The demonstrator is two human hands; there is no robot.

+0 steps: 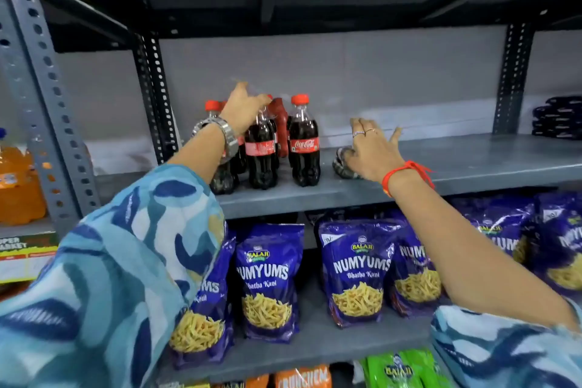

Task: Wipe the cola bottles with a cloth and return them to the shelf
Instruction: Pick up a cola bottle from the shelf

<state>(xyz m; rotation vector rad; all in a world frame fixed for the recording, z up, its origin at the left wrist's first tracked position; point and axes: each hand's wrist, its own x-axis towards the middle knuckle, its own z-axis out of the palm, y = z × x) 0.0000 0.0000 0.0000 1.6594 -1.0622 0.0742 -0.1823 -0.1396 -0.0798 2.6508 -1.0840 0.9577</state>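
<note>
Left hand (pixel 244 109) sits on the caps of the cola bottles (pixel 304 140), fingers curled loosely over the tops; whether they clamp a neck, cannot tell. Right hand (pixel 373 153), fingers spread, presses the cloth (pixel 341 164) beneath its fingertips. Advice: gather the cloth first, lift one bottle straight up. Bare shelf (pixel 472 164) beyond the right fingers; front edge lies near.
</note>
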